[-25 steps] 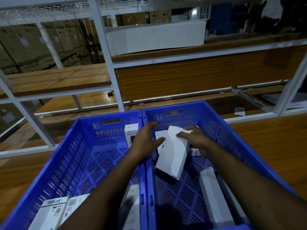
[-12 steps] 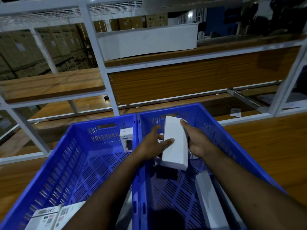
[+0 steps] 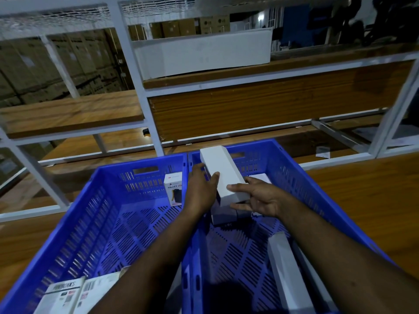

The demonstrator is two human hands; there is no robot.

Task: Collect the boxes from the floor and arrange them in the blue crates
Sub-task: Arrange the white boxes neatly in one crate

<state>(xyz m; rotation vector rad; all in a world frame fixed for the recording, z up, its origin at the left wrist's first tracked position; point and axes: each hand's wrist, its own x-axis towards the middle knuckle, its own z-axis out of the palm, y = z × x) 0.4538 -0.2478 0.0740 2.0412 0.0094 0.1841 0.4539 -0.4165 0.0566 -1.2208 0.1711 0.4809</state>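
Observation:
Two blue crates stand side by side, the left crate and the right crate. Both hands hold a long white box above the right crate, its far end raised over the back wall. My left hand grips its left side; my right hand holds its near end from the right. More white boxes lie under it on the crate floor. A printed box stands upright in the left crate's far right corner.
A long white box lies along the right crate's right wall. Printed boxes lie at the left crate's near end. A white metal rack with wooden shelves rises behind the crates. Wooden floor lies to the right.
The white box has turned from tilted across the crate to lengthwise, its far end lifted above the back wall. Both hands shifted along it, the right one to its near end.

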